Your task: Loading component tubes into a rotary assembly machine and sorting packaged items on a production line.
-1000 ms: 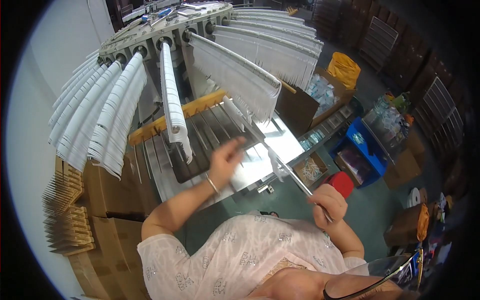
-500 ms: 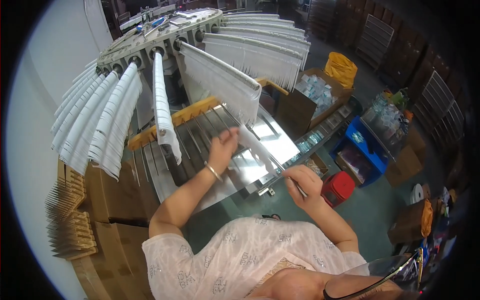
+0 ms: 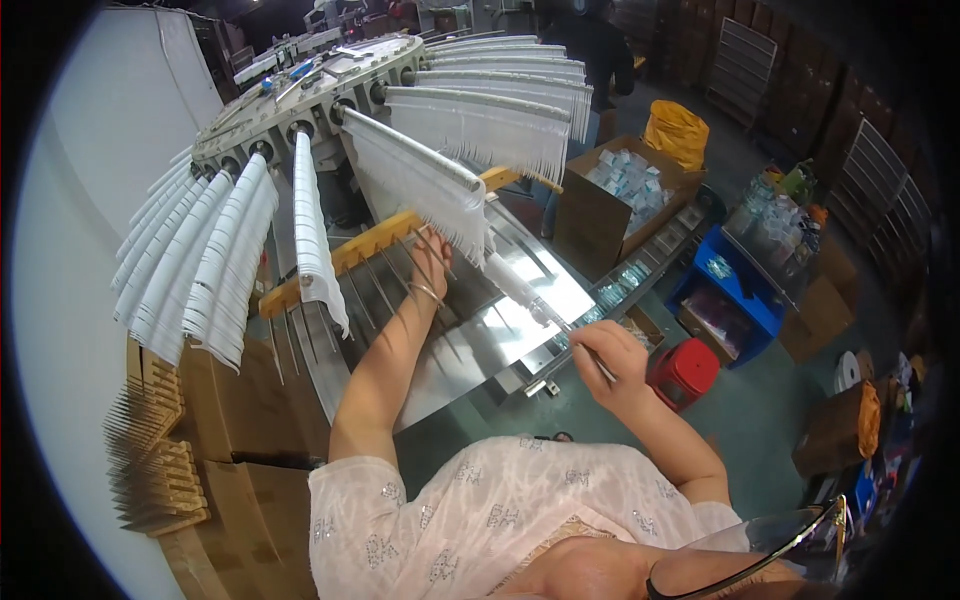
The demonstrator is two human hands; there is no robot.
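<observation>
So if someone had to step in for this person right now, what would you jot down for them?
Left hand: raised to the white fringe bar on the round machine, fingers at its lower end, above the wooden comb rack.
Right hand: gripping the near end of a thin rod that slants up towards that bar.
Done: many arms of the machine already carry white fringes.
Left: the rod is not yet set down or freed; whether it is going on or coming off cannot be told.
</observation>
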